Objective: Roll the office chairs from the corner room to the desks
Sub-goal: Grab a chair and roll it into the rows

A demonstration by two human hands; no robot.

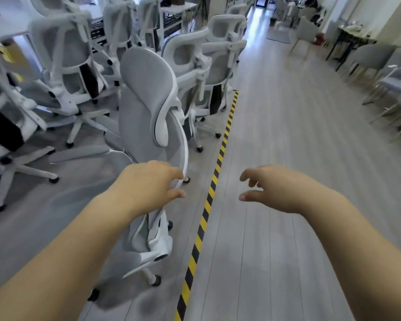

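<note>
grey mesh office chair (146, 107) stands just left of centre, its back toward the camera, on the 9 o'clock side of the yellow-and-black floor tape (214, 179). the left hand (148, 184) curls round the white rim of the backrest, grasping it with fingers and thumb. the right hand (276, 188) hovers at 3 o'clock of the chair, fingers spread, holding nothing. more chairs (63, 66) crowd from 9 to 12 o'clock. with only one hand on one edge, a push would likely swivel the chair, and its castors could snag the neighbouring bases.
</note>
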